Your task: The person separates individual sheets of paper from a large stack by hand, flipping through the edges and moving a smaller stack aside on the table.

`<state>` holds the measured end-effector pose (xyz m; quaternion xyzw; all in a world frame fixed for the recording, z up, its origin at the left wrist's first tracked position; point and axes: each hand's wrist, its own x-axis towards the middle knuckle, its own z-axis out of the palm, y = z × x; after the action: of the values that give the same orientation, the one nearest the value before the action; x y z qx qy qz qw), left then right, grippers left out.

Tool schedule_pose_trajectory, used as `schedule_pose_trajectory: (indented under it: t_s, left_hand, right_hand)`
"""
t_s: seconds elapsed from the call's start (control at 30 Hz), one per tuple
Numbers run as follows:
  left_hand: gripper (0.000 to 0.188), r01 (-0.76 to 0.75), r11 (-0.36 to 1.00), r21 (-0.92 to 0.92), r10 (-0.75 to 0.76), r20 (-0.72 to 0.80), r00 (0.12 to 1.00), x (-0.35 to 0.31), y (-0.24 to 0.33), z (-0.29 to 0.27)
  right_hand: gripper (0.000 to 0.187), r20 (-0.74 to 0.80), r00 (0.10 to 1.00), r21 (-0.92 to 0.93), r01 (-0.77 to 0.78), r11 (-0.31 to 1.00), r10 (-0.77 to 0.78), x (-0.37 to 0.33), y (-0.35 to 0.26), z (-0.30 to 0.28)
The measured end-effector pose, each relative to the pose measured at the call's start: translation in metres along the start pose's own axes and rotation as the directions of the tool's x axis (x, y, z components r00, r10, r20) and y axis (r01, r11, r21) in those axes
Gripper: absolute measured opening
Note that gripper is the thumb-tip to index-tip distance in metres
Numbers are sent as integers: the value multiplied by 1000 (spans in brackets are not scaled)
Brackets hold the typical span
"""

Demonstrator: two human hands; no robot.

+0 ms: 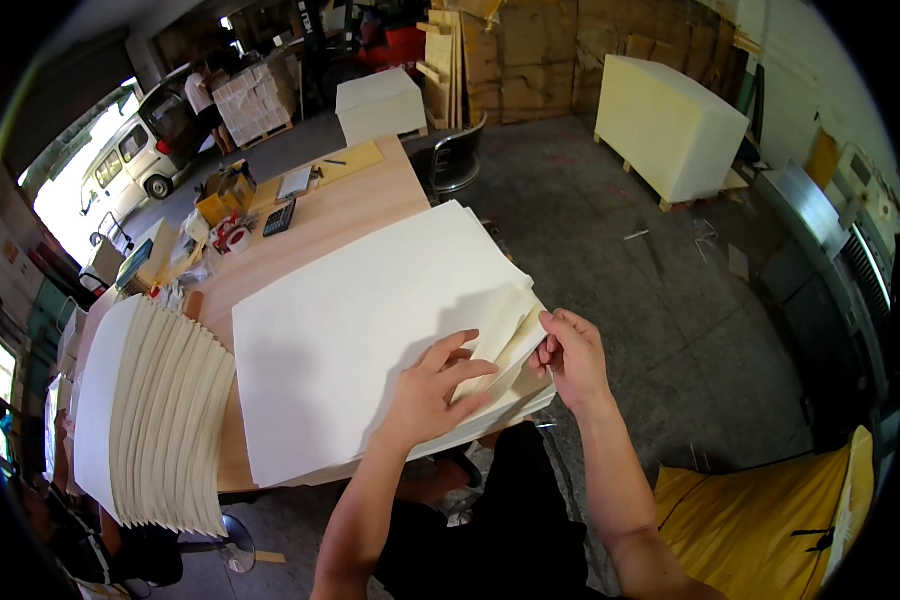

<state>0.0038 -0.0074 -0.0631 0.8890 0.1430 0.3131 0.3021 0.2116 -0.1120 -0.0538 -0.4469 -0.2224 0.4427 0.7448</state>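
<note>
A stack of large white paper sheets [340, 320] lies across the near part of the wooden table. At its right corner my right hand [573, 358] pinches the edge of some lifted sheets, which curl upward; how many are in the grip I cannot tell. My left hand [432, 392] is open, fingers spread and bent, over the sheets beside the raised corner. Its shadow falls on the paper, and whether the fingertips touch cannot be made out. To the left stands a fanned pile of folded cream sheets [160, 410], overhanging the table's near edge.
The wooden table [370, 195] bears a calculator [279, 218], tape rolls [237, 239] and a cardboard box [225, 193]. A chair [458, 160] stands behind. Pallets carry large paper stacks [670, 130]. Yellow sheeting [760, 520] lies near right. A person [202, 100] stands by a van [135, 150].
</note>
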Motion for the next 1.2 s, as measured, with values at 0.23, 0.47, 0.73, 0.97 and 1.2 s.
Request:
schedule_pose_trajectory:
  t_s: [0.23, 0.47, 0.73, 0.97, 1.2]
  left_hand:
    - [44, 67, 994, -88, -70, -30, 997, -3, -8, 4]
    - [50, 92, 993, -74, -92, 7, 996, -2, -4, 3]
    - [64, -202, 908, 368, 164, 132, 978, 1, 10, 4]
    - [60, -146, 924, 353, 123, 88, 989, 10, 2, 10]
    - [54, -208, 888, 409, 187, 89, 978, 12, -2, 12]
  right_hand:
    - [39, -182, 884, -347, 351, 869, -430, -14, 12, -1]
    - [21, 471, 689, -777, 620, 112, -551, -42, 34, -17]
    - [31, 527, 769, -764, 616, 195, -362, -40, 52, -29]
    - [29, 488, 804, -757, 583, 295, -339, -41, 44, -25]
    - [29, -26, 878, -931, 153, 332, -479, -46, 18, -58]
